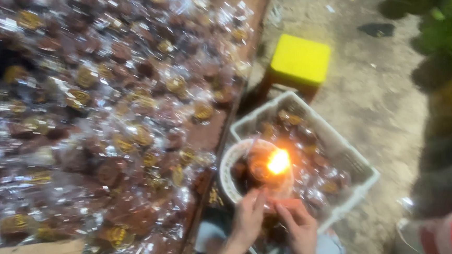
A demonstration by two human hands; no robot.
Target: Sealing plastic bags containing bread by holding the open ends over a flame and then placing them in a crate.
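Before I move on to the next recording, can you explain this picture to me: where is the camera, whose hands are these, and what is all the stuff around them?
There is only one view, from a camera worn on a person's head, looking down; it is blurred. The left hand and right hand at the bottom are that person's own bare hands. They meet over a small clear packet, close to a bright flame in a white bowl. The bowl sits in a white plastic crate of wrapped brown pieces. On the left, a long table is heaped with clear-wrapped brown pieces. A yellow stool stands on the ground beyond the crate. Exactly what the fingers pinch is too blurred to tell.
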